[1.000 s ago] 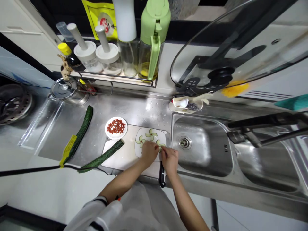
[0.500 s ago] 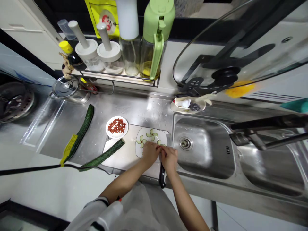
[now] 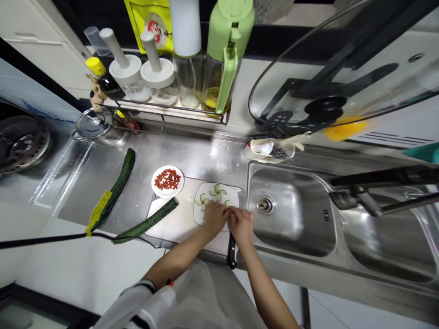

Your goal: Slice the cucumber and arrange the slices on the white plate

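My left hand (image 3: 215, 219) and my right hand (image 3: 242, 226) meet over the near right part of a white plate (image 3: 197, 214), fingertips pinched together and almost touching. Whatever is between them is too small to make out. Thin cucumber slices (image 3: 217, 192) lie on the plate in curved pinwheel shapes, partly covered by my hands. To the left is a small white dish (image 3: 154, 188) of dried red goji berries (image 3: 167, 179). A cut cucumber (image 3: 151, 221) rests across the white cutting board (image 3: 185, 228). A black-handled knife (image 3: 232, 252) lies beneath my right wrist, its blade mostly hidden.
A whole cucumber (image 3: 120, 183) with a yellow tag (image 3: 99, 212) lies farther left, near a lidded steel pot (image 3: 99, 130). A black cable (image 3: 44, 241) crosses the counter's front. A double sink (image 3: 291, 214) with a faucet (image 3: 384, 183) is right. Seasoning jars (image 3: 159, 82) stand on a rack.
The view has shifted very slightly. Both hands keep their pinch over the plate, with hardly any movement, and the things around them stay where they were.
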A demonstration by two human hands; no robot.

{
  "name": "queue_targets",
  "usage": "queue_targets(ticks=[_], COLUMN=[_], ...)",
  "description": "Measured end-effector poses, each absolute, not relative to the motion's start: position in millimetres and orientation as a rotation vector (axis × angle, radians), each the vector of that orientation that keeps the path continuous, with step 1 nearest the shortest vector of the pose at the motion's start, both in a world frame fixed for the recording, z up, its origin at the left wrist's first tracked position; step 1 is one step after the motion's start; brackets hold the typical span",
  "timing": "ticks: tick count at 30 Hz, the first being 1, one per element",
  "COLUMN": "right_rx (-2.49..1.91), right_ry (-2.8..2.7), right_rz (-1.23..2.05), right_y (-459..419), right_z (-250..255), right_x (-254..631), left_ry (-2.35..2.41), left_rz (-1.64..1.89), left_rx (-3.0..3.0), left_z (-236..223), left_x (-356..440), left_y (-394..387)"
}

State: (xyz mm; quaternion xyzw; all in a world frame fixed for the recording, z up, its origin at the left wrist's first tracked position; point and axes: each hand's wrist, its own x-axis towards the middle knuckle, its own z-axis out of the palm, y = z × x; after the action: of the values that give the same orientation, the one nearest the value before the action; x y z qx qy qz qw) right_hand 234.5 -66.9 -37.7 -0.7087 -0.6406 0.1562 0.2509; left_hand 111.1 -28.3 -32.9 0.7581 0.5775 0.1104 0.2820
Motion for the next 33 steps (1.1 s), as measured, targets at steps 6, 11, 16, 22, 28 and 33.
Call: queue_targets(ticks=[6, 11, 16, 22, 28, 33], right_rx=[-1.932, -1.944, -1.933, -1.945, -1.949, -1.859], right_ry=[-1.736, -1.743, -1.756, -1.743, -1.727, -1.733], right_rz=[0.420, 0.441, 0.445, 0.458, 0.442, 0.391], right_y=[-67, -66, -65, -64, -65, -64], right_z=[-39, -38, -34, -33, -34, -28], right_x=[235, 234, 235, 236, 238, 235], left_ry=[1.552, 1.533, 1.488, 1.479, 1.527, 1.702], left_rz=[0.299, 0.298, 0.313, 0.401, 0.594, 0.682], left_rx=[2.075, 2.063, 2.075, 2.090, 2.095, 1.980], left_z=[-35, -33, -33, -36, -24, -4], left_x=[112, 113, 112, 108, 86, 34], left_y=[-29, -29, -29, -29, -26, -16])
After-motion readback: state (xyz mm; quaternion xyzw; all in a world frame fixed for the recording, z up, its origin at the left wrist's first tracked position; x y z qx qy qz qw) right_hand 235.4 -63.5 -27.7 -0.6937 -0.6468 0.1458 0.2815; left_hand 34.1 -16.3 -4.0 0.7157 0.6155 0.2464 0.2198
